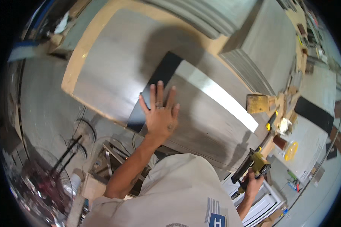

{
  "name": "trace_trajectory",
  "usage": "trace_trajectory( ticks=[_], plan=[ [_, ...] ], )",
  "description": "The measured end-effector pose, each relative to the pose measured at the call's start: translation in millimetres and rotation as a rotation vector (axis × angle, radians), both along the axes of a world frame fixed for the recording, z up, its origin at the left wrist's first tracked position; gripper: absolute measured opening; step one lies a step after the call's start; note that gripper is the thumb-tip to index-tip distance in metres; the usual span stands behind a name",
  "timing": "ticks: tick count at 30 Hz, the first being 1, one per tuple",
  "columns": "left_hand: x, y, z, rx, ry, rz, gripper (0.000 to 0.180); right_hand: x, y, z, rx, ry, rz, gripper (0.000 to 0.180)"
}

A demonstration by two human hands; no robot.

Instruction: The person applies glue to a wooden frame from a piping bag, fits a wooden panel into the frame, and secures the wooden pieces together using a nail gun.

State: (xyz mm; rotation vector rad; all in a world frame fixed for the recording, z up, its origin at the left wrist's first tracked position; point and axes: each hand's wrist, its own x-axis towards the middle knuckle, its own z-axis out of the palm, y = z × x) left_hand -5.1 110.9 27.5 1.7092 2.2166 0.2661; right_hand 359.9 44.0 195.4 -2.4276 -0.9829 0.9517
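Observation:
My left hand (162,119) lies flat with its fingers spread on a grey wood-toned panel (201,113). Its fingertips reach onto a wide black strip (166,70) along the panel's left end. A shiny white strip (218,94) runs down the panel's far side. This panel rests on a larger grey board (106,64). On the right, my right hand (253,184) is wrapped round the handle of a yellow and black nail gun (260,163), held beside the panel's near right corner.
Stacked grey boards (259,49) stand at the back right of the wooden worktable (78,62). A yellowish block (257,103) sits near the panel's right end. White panels with a black band (314,113) lie farther right. A fan-like wire guard (45,170) stands lower left.

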Motion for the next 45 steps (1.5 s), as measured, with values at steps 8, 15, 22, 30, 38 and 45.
trace_trajectory(
  ticks=[8,15,22,30,38,45],
  plan=[
    [2,-10,-15,0.092,0.149,-0.083,0.060,164,-36,-26,0.003,-0.133,-0.280,0.025],
    [24,-10,-4,0.201,-0.002,-0.062,0.065,217,-7,-108,-0.215,-0.541,-0.348,0.067],
    [30,6,11,0.209,-0.008,0.214,0.077,159,-8,-106,0.151,-0.741,-0.043,0.060],
    [31,-1,-17,0.176,0.016,0.309,0.067,81,-27,-157,0.246,-0.266,0.133,0.076],
    [58,22,-5,0.155,-0.077,0.355,0.047,112,-11,-167,0.224,-0.221,-0.039,0.076],
    [76,14,59,0.179,-0.253,0.541,0.076,125,-18,-126,0.382,-0.330,-0.057,0.068]
  ],
)
